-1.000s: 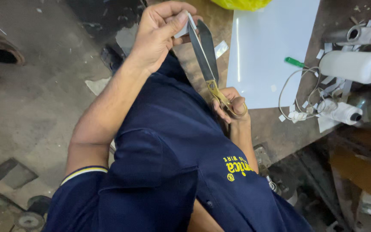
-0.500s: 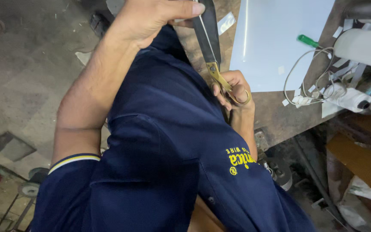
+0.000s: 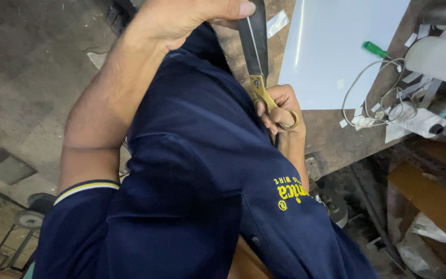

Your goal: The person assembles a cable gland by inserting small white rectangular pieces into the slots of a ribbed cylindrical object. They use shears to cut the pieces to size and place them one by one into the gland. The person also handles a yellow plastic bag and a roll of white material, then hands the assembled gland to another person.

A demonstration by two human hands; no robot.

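Scissors [image 3: 256,57]: brass handles, dark blades closed, pointing up.
Right hand [image 3: 280,111]: grasping scissors handles.
Left hand [image 3: 192,15]: clenched around blade tips.
White sheet [image 3: 336,51]: on bench [image 3: 331,134], beside scissors.

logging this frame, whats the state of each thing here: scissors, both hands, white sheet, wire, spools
scissors: blades closed, pointing away, brass handles
right hand: fingers through the scissor handles, gripping
left hand: closed around the blades near the tip
white sheet: flat on the workbench
white wire: loosely looped
thread spool: on its side

Scissors [image 3: 256,57] in both hands — white sheet [image 3: 336,51] beside.
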